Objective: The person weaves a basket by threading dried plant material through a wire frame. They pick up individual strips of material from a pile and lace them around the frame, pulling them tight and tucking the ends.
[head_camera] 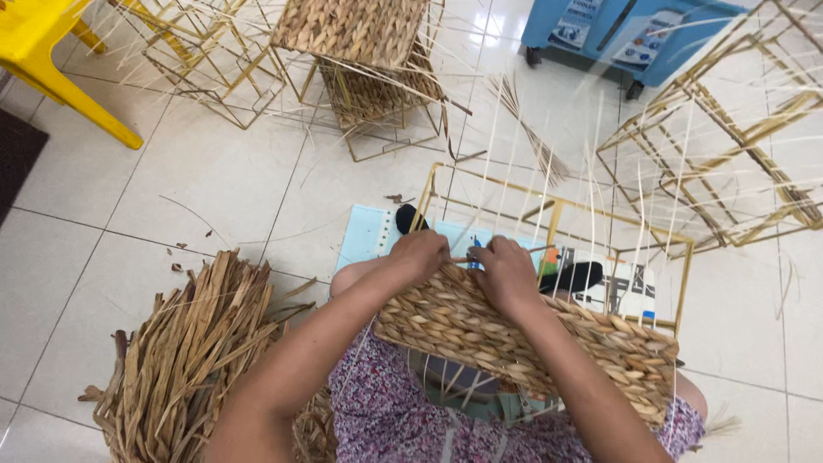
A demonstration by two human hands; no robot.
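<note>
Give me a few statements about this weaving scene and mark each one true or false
1. Both hands rest at the top edge of the woven panel. True: the left hand and right hand sit side by side there.
2. The pile of dried straw lies to the person's right. False: it lies to their left.
3. The frame being woven is gold-coloured metal. True.
4. The plastic chair is blue. False: it is yellow.
5. A partly woven frame stands on the tiled floor farther away. True.
</note>
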